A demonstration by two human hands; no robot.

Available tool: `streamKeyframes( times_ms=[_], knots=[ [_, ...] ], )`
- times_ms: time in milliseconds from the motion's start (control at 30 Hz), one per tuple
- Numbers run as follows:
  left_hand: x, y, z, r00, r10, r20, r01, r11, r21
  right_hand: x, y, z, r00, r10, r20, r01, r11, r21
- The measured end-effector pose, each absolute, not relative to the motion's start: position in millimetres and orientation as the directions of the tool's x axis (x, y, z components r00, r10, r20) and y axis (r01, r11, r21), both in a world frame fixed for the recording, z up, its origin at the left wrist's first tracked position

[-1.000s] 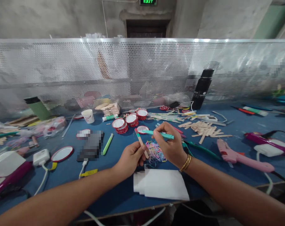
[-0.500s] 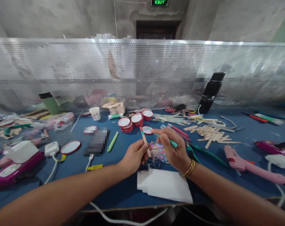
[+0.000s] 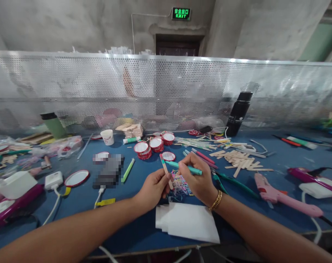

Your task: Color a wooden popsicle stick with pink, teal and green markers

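Pinched between the thumb and fingers of my left hand [image 3: 155, 186] is a wooden craft stick [image 3: 166, 170], tilted, with a red tip and a green band near its upper end. My right hand [image 3: 197, 175] grips a teal marker pen [image 3: 188, 167] like a writing tool, its tip pointing left at the coloured end of the stick. Whether the tip touches the wood is hard to tell. Under and between the hands lies a tangle of multicoloured bands or threads [image 3: 181, 184]. Folded white paper [image 3: 189, 222] rests just in front of them.
Red-rimmed round tins [image 3: 156, 143] stand behind my hands. To the right lie loose craft sticks [image 3: 242, 160], green-handled pliers [image 3: 238, 183] and a pink glue gun [image 3: 286, 199]. A light green marker [image 3: 128, 170] and a blurred phone [image 3: 109, 172] are left. A perforated metal screen [image 3: 100, 91] borders the table.
The marker tip swings away from the stick half a second ago, then returns to its coloured end. The green band looks much the same. The camera view shifts slightly.
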State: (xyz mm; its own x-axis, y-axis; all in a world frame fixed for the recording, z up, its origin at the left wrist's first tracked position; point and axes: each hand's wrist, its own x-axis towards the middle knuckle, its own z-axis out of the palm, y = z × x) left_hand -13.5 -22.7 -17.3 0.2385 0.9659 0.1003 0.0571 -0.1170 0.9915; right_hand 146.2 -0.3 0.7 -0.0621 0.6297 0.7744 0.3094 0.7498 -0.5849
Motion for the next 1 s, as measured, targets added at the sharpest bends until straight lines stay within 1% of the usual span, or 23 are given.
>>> streamKeyframes(
  times_ms=[400,567,667,767,867,1000],
  knots=[
    [-15.2,-23.8,-17.9,0.247,0.964,0.097,0.097,-0.124,0.988,146.3,1.4,2.3,-0.095,0.641,0.762,0.353,0.737,-0.576],
    [-15.3,-23.3,-19.8,0.252,0.964,0.084,0.094,-0.110,0.989,147.1,-0.6,2.7,-0.075,0.646,0.759,0.320,0.737,-0.595],
    [-15.2,-23.4,-19.8,0.263,0.960,0.094,0.088,-0.120,0.989,146.3,-2.3,2.0,-0.111,0.632,0.767,0.333,0.751,-0.570],
    [-14.9,-23.7,-19.0,0.258,0.961,0.095,0.084,-0.120,0.989,146.1,-2.4,1.9,-0.099,0.631,0.769,0.360,0.744,-0.563],
    [-14.5,-23.7,-18.5,0.249,0.965,0.086,0.088,-0.111,0.990,146.5,-1.7,2.1,-0.066,0.639,0.766,0.332,0.738,-0.587],
    [-14.4,-23.0,-19.1,0.248,0.964,0.096,0.089,-0.122,0.989,145.8,-1.8,1.5,-0.088,0.630,0.772,0.317,0.752,-0.578]
  ],
)
